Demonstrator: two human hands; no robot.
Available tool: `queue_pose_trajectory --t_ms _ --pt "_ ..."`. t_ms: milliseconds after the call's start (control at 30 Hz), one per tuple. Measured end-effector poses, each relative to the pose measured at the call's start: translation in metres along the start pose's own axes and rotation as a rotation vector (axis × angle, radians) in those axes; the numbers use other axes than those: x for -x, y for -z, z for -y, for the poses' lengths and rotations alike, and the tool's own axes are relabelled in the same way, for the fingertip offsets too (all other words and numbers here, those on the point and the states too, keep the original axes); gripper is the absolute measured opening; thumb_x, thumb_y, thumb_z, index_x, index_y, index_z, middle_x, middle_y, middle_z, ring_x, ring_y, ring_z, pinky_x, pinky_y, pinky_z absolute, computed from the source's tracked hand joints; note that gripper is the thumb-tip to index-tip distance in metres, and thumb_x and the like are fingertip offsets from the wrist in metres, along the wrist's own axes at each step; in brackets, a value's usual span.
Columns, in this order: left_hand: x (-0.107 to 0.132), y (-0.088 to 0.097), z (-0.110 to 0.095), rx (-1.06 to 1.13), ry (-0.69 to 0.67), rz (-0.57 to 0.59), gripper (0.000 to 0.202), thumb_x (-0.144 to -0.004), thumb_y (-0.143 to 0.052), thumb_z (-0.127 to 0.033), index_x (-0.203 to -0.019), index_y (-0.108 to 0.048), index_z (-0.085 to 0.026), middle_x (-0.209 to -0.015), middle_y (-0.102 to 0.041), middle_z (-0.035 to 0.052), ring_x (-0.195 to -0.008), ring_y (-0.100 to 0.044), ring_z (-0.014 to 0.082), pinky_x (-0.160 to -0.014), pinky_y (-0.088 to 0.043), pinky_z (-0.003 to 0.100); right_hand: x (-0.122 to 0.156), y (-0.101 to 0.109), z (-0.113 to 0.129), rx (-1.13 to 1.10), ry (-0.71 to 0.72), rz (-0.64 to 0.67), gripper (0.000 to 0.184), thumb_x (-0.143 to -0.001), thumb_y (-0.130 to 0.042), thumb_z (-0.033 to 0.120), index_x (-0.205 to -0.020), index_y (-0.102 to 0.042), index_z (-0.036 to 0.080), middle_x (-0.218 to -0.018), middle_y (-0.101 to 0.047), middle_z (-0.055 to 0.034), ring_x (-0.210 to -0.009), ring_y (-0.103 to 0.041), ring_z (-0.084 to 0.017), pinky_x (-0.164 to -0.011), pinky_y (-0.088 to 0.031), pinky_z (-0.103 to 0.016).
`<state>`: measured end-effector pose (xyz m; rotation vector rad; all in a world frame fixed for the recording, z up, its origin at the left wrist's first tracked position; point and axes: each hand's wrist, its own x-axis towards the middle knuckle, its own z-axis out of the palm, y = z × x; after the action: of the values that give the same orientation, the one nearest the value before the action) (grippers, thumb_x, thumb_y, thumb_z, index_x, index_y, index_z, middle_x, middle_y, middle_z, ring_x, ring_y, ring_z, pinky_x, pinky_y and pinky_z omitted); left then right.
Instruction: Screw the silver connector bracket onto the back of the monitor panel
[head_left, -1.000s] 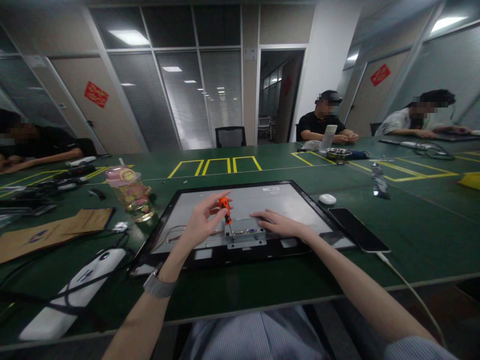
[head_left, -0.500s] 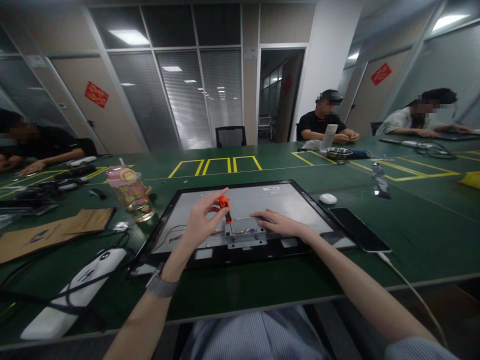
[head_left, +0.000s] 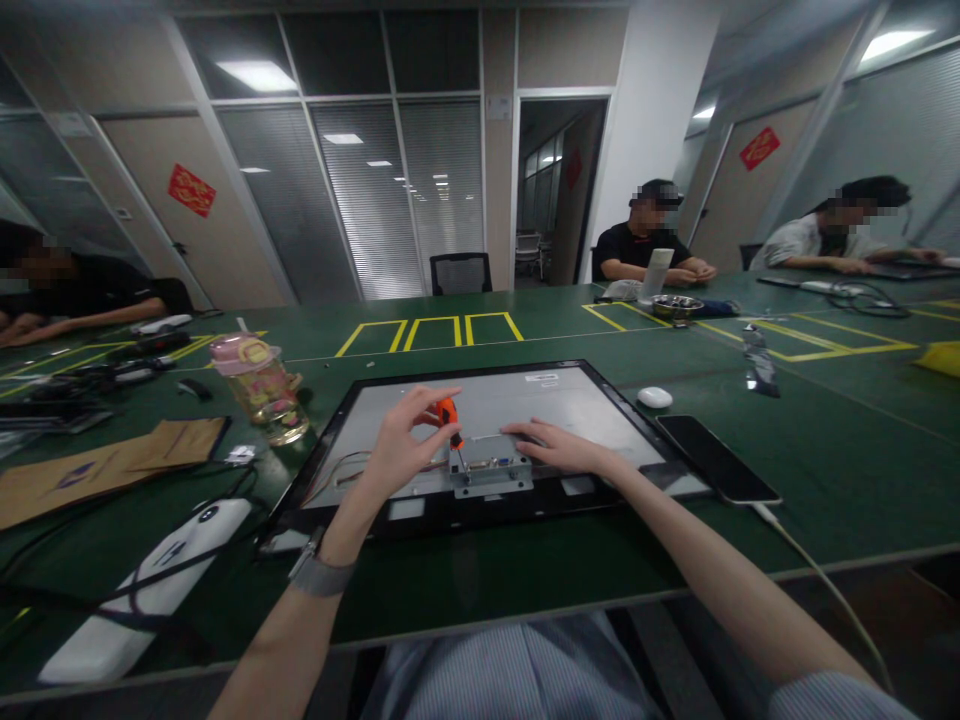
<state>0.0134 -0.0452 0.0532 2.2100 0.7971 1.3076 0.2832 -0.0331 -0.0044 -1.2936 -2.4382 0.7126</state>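
Observation:
My left hand (head_left: 409, 440) grips the orange and black handle of a screwdriver (head_left: 448, 412) between thumb and fingers. The shaft points down to the left end of a small metal bracket (head_left: 491, 478) with connector ports along it. This bracket sits near the front edge of a flat monitor panel (head_left: 600, 418), silver-backed with a black frame, lying on the table. Fingers stretched out, my right hand (head_left: 559, 445) rests at the bracket's right side, on or just over the panel. Thin wires run left from the bracket, partly behind my left hand.
Right of the panel lie a phone (head_left: 716, 460) with a cable and a white earbud case (head_left: 655, 398). To the left stand a drink bottle (head_left: 262, 390), a paper bag (head_left: 112, 465) and a white power strip (head_left: 150, 590). Several people sit across the green table (head_left: 847, 480).
My left fingers have shifted slightly on the screwdriver handle, which leans a little differently. My right hand and the panel stay in place.

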Motion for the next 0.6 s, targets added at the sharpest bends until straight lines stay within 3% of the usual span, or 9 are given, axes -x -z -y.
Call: queue_pose_trajectory --t_ms 100,267,467,600 --pt "-0.0005 0.0005 -0.0029 -0.029 -0.022 -0.01 0.035 -0.075 -0.064 -0.024 -0.11 -0.061 -0.024 -0.094 -0.052 0.0035 -0.082 -0.057 0.0132 -0.077 -0.053 0.03 0.0005 -0.0001 -0.0009 -0.009 -0.022 0.006 0.055 -0.09 -0.031 0.052 -0.136 -0.038 0.023 -0.141 -0.04 -0.0023 -0.133 -0.027 -0.028 -0.11 -0.018 -0.044" --pt "0.001 -0.0005 -0.0015 0.256 0.056 0.082 0.039 -0.085 -0.049 -0.022 -0.124 -0.05 -0.024 -0.118 -0.05 0.0099 -0.098 -0.059 0.0183 -0.084 -0.052 0.036 0.0015 0.0012 0.0016 -0.011 -0.026 0.009 0.055 -0.091 -0.031 0.052 -0.136 -0.038 0.023 -0.141 -0.041 -0.003 -0.132 -0.029 -0.027 -0.111 -0.016 -0.043" --pt "-0.0003 -0.0019 0.0008 0.054 0.043 -0.058 0.035 -0.076 -0.063 -0.024 -0.111 -0.06 -0.023 -0.093 -0.051 0.0033 -0.081 -0.057 0.0127 -0.074 -0.055 0.028 0.0014 0.0014 0.0031 -0.006 -0.003 0.001 0.054 -0.091 -0.031 0.051 -0.135 -0.039 0.021 -0.139 -0.043 -0.0043 -0.13 -0.033 -0.026 -0.111 -0.017 -0.042" --pt "0.0004 0.0005 -0.0023 0.134 0.028 0.016 0.036 -0.081 -0.055 -0.023 -0.117 -0.057 -0.023 -0.107 -0.05 0.0072 -0.091 -0.057 0.0152 -0.081 -0.053 0.032 0.0015 0.001 0.0017 -0.006 -0.031 0.008 0.055 -0.091 -0.031 0.052 -0.136 -0.039 0.022 -0.141 -0.041 -0.0036 -0.132 -0.03 -0.027 -0.111 -0.017 -0.043"
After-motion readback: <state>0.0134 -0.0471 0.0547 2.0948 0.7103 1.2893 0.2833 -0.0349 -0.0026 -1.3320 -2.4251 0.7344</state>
